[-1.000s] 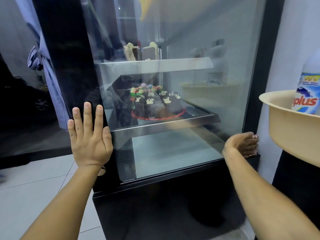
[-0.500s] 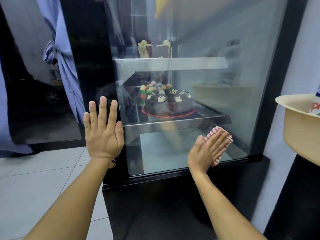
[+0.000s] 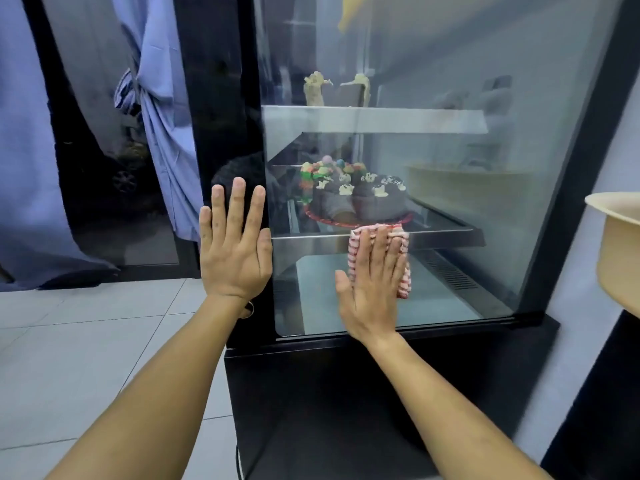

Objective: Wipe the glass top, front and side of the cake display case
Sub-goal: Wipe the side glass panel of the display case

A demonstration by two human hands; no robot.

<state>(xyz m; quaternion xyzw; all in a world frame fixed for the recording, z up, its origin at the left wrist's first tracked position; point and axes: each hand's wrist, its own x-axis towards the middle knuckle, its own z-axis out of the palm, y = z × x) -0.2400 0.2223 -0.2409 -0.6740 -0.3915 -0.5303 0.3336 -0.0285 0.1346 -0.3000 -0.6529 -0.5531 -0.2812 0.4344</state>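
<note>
The top of the cake display case point(image 3: 540, 344) is cut off by the upper edge of the view, so its glass top cannot be seen, and its right side is hidden against the wall. Much of the glass pane point(image 3: 485, 216) is veiled by reflections, and the items on the upper shelf point(image 3: 374, 119) are hard to make out. A decorated cake point(image 3: 356, 197) is seen on the middle shelf, its lower front edge partly covered by the cloth. Only the rim of a beige basin point(image 3: 620, 244) is visible at the right edge of the view. A dark window and a blue curtain point(image 3: 162, 133) are seen behind the case's left edge.

A red-and-white striped cloth point(image 3: 403, 278) is pressed flat against the pane near its lower edge, roughly midway along it, by the right hand point(image 3: 372, 289). The fingers point(image 3: 381, 251) are held straight and close together over the cloth, with the thumb apart to the left on bare glass; the cloth shows above the fingertips and along both sides of them, the rest being hidden beneath the palm.

The left hand point(image 3: 235, 247) is laid flat on the black frame at the case's left front corner, fingers straight and slightly spread, nothing being held.
</note>
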